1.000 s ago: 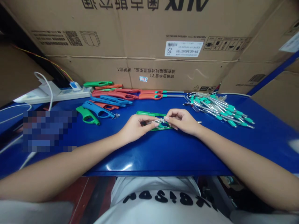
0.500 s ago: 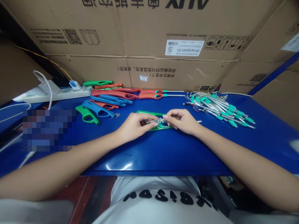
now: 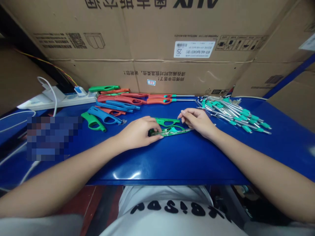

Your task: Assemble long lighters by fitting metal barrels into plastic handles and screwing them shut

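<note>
My left hand (image 3: 141, 132) is closed around the left end of a green lighter shell half (image 3: 180, 132), with its thumb in front and its fingers behind. Inside that shell lie a clear tank (image 3: 157, 133), a teal piece and thin white wires. A metal rod runs out of its right end and passes behind my right hand (image 3: 198, 122). That hand hovers just above the rod, thumb and fingertips drawn together; whether something small is between them is hidden. Another green shell half (image 3: 172, 121) lies directly behind the first.
Red, blue and green lighter handles (image 3: 119, 104) are piled at the back left, small metal pieces (image 3: 122, 122) beside them. Metal rods with teal ends (image 3: 236, 114) form a heap on the right. A power strip (image 3: 64, 100) and cardboard box (image 3: 152, 49) border the blue table (image 3: 152, 167).
My right hand has moved away from the clear tank, up and to the right. The tank and wires now sit lower in the green shell, and my left hand has shifted slightly left.
</note>
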The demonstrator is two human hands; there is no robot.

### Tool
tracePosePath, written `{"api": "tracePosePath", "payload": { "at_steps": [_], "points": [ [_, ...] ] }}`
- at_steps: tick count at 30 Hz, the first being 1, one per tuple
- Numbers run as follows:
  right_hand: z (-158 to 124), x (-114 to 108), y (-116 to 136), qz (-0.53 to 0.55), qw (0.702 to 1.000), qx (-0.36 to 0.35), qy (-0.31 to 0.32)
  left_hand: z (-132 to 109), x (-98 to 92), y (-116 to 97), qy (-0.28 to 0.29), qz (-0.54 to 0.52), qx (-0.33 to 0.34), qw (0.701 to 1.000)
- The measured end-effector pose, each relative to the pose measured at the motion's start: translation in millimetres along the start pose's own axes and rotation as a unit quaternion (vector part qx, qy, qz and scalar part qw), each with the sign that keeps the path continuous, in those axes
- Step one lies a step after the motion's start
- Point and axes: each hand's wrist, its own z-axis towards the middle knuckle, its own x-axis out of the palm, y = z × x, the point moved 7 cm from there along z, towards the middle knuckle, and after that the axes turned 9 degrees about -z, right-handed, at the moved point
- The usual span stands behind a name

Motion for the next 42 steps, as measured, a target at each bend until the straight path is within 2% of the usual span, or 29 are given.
{"api": "tracePosePath", "payload": {
  "at_steps": [6, 10, 15, 17, 25, 33, 42],
  "points": [
    [-1.1, -0.7, 1.4, -0.055, 0.998, -0.021, -0.006, -0.5, 2.4, 1.1, -0.008, -0.033, -0.014, 0.999],
    [-3.4, 3.0, 5.6, -0.134, 0.989, -0.065, -0.012, -0.6, 2.2, 2.5, -0.024, -0.074, -0.025, 0.997],
    [-12.0, 15.7, 19.1, -0.273, 0.945, -0.177, -0.019, -0.8, 3.9, 5.3, -0.045, -0.106, -0.04, 0.993],
    [-14.6, 19.4, 21.9, -0.309, 0.93, -0.199, -0.022, -0.9, 4.4, 4.9, -0.046, -0.108, -0.04, 0.992],
    [-14.4, 23.3, 18.8, -0.38, 0.908, -0.175, -0.01, -0.2, 6.1, 7.0, -0.047, -0.116, -0.054, 0.991],
    [-12.6, 23.2, 16.4, -0.379, 0.911, -0.165, -0.007, -0.2, 6.2, 3.6, -0.055, -0.103, -0.028, 0.993],
    [-12.6, 24.5, 15.7, -0.386, 0.912, -0.138, -0.008, 1.3, 6.5, 6.9, -0.052, -0.119, -0.03, 0.991]
  ]
}}
